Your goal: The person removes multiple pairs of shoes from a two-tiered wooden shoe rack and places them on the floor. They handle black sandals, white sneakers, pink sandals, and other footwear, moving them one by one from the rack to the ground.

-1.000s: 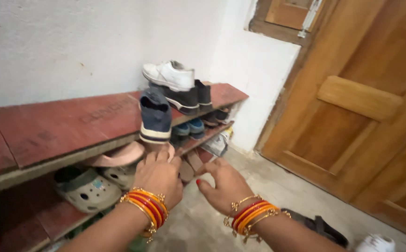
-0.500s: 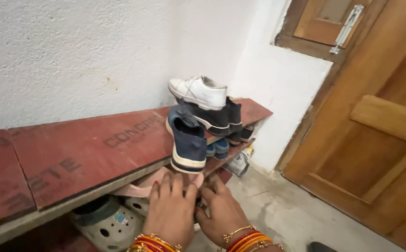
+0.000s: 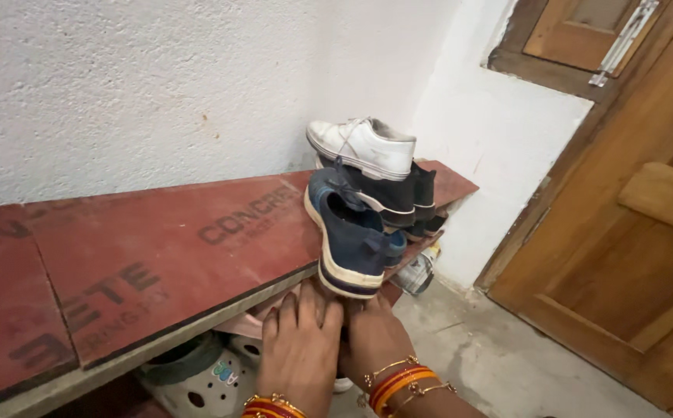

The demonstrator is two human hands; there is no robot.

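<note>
My left hand point(image 3: 299, 348) and my right hand point(image 3: 374, 337) lie side by side, fingers flat, just under the front edge of a red-brown top shelf point(image 3: 158, 248). Both wrists carry red and gold bangles. The fingertips reach toward a pink shoe point(image 3: 253, 323) on the lower shelf; whether they grip it is hidden. A navy sneaker point(image 3: 350, 232) juts over the shelf edge right above my hands. Behind it stands a black shoe point(image 3: 402, 197) with a white shoe point(image 3: 363, 147) stacked on top.
A pale clog with holes point(image 3: 197, 379) sits on the lower shelf at the left. A rough white wall point(image 3: 143, 85) backs the shelf. A wooden door point(image 3: 631, 232) stands at the right, over grey concrete floor point(image 3: 499, 356). A light shoe point(image 3: 416, 271) rests by the shelf's far end.
The view has moved closer and higher over the shelf. My hands, held apart before, have come together and reached in under the shelf edge below the navy sneaker.
</note>
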